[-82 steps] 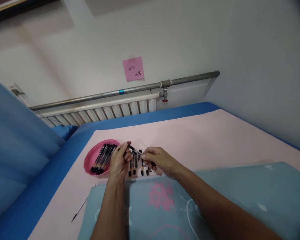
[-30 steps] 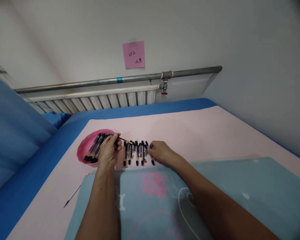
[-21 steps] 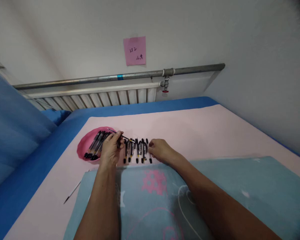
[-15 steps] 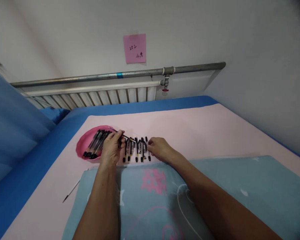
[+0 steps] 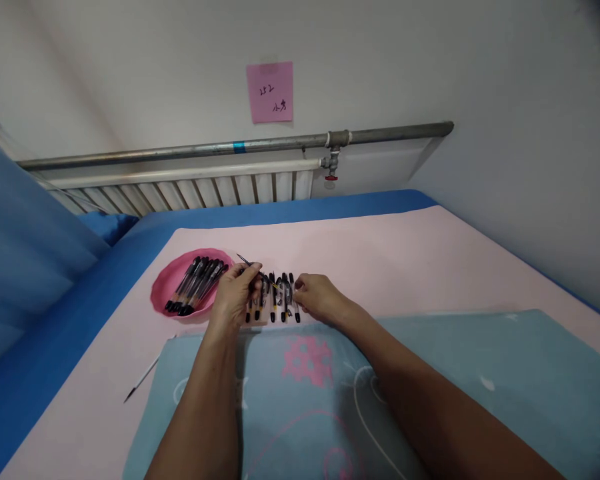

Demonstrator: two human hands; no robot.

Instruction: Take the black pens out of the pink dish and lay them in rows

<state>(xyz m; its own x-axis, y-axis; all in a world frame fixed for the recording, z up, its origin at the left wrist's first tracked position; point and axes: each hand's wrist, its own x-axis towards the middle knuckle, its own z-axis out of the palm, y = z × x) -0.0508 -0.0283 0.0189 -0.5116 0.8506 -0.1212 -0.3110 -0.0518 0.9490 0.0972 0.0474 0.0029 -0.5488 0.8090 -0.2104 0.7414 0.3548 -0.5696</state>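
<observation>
My left hand (image 5: 237,290) pinches a thin dark pen refill (image 5: 244,259), slanting over the left end of a row of pens. The refill's lower end shows a yellow stretch above the row. My right hand (image 5: 317,295) is closed, its fingertips at the barrel of the rightmost black-capped pen (image 5: 297,316). Several clear-barrelled pens with black ends, such as one pen (image 5: 273,315), lie side by side between my hands. Small dark caps or clips (image 5: 280,291) lie over and among them; their exact kind is hard to see.
A pink scalloped bowl (image 5: 161,301) holding several black pens (image 5: 197,287) stands to the left. A thin white stick with a dark end (image 5: 143,379) lies nearer me. A blue-green patterned cloth (image 5: 445,373) covers the front of the pink surface (image 5: 380,257). Behind are a radiator (image 5: 180,195) and pipe (image 5: 280,145).
My left hand has moved right, away from the bowl, carrying the refill over the row. My right hand has stayed almost still at the rightmost pen.
</observation>
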